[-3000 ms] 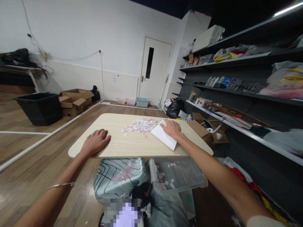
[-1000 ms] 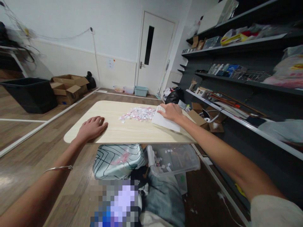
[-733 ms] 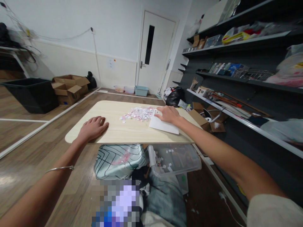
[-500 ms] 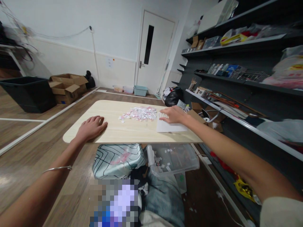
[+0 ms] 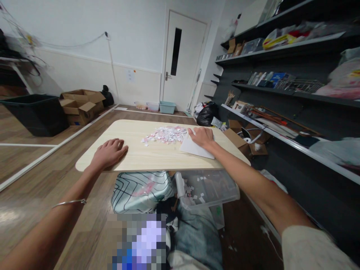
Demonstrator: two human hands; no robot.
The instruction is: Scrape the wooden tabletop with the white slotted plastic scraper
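Observation:
My left hand [image 5: 110, 153] rests palm down on the left part of a pale wooden tabletop [image 5: 132, 159], fingers loosely stretched and holding nothing. A thin bangle circles that wrist. On the right side, my right hand [image 5: 201, 137] lies over a white sheet [image 5: 194, 148], its fingers bent at the far edge, gripping it. The sheet is slanted on the board and touches the right end of a loose heap of small white and pink paper pieces [image 5: 165, 134]. The fingertips of my right hand are partly hidden.
Below the board are a clear plastic box [image 5: 208, 187] with small white pieces in it and a pale patterned fabric bin [image 5: 143, 191]. Dark shelves [image 5: 298, 93] full of goods line the right. A black bin [image 5: 36, 116] and cardboard boxes [image 5: 80, 107] stand at left.
My right hand has moved a little left, and the white sheet has turned and slid left with it, up against the paper pieces. My left hand stays in place.

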